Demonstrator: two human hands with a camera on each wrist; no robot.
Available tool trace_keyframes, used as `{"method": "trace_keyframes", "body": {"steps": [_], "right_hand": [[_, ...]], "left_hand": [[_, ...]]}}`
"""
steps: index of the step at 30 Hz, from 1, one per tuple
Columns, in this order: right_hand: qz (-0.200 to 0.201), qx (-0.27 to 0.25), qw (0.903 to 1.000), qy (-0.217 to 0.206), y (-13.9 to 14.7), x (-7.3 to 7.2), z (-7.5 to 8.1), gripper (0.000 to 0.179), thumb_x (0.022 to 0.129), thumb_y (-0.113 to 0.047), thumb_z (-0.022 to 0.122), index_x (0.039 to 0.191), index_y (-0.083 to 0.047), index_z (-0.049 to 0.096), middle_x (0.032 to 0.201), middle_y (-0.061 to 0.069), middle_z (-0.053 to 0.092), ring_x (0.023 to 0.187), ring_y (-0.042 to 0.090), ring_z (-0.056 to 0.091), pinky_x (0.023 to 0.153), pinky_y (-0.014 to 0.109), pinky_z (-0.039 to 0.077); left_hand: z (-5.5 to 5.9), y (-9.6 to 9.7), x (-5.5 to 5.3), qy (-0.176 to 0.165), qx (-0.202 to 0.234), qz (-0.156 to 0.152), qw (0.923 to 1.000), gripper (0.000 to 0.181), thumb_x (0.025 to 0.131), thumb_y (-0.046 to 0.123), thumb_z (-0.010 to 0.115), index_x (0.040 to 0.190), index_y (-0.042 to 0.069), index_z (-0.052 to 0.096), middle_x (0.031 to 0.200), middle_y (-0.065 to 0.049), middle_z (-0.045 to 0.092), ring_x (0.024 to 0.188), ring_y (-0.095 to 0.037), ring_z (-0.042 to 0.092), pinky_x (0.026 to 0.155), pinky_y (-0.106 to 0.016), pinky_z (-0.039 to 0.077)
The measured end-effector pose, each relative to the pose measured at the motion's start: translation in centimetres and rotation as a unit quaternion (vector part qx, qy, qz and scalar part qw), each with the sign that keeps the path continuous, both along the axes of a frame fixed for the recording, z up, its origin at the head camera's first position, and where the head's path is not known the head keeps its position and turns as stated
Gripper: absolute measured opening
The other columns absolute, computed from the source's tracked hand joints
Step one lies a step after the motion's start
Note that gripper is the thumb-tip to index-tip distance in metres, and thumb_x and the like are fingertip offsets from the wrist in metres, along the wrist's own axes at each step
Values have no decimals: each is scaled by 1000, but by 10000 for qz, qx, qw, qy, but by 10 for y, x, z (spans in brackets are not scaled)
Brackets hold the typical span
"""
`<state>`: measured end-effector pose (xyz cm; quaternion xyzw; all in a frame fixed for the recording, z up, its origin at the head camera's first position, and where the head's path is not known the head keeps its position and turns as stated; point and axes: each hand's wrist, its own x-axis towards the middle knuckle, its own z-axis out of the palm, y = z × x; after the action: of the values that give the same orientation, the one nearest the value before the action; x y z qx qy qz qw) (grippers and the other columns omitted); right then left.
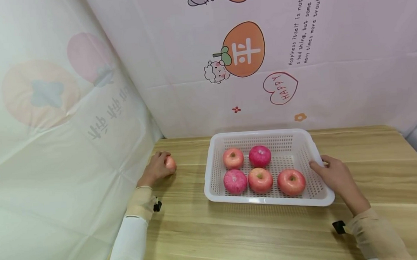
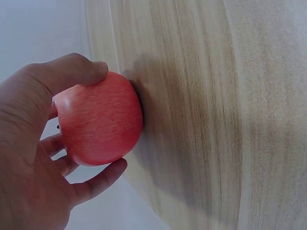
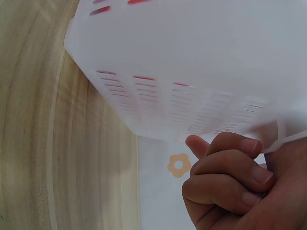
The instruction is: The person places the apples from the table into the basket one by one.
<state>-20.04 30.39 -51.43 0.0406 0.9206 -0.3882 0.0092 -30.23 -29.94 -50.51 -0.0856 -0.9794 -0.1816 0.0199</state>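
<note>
My left hand (image 1: 157, 168) grips a light red apple (image 2: 101, 120) at the left side of the wooden table. In the left wrist view, its thumb lies over the top of the apple and the other fingers reach round behind and below. My right hand (image 1: 336, 175) holds the right rim of a white plastic basket (image 1: 267, 204), thumb over the rim and fingers curled outside, as the right wrist view shows. Several apples sit in the basket, among them a pink-red apple (image 1: 260, 156) at the back and a red apple (image 1: 291, 182) nearest the right hand.
The wooden table (image 1: 195, 235) extends on both sides of the basket. A printed white cloth (image 1: 184, 61) hangs behind it, and a pale cloth (image 1: 56, 171) stands along the left edge, close to the left forearm.
</note>
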Motion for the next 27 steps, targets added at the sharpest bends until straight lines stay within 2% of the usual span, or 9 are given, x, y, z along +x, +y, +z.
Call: {"method": "trace_keyframes", "body": {"steps": [8,17,27], "right_hand": [[44,-85,9999,99,-3,1,3,71,111,-42,50,146,19,44,126,46,60,90,38,74,67,43,63],[41,-51,10000,65,-3,1,2,71,111,-43,49,146,19,44,127,46,60,91,39,74,67,43,63],[7,-28,10000,90,-2,1,2,71,111,-43,49,145,19,45,126,47,60,89,38,74,66,42,63]], "left_hand": [[0,-1,0,35,-13,-74,10000,68,88,27,74,149,3,54,146,-26,50,129,-46,52,98,-62,52],[5,2,0,78,23,-25,10000,67,89,28,77,147,2,55,147,-28,49,128,-45,53,101,-62,51],[12,1,-1,22,-59,59,10000,69,89,31,76,149,4,54,152,-28,47,136,-46,49,102,-65,50]]}}
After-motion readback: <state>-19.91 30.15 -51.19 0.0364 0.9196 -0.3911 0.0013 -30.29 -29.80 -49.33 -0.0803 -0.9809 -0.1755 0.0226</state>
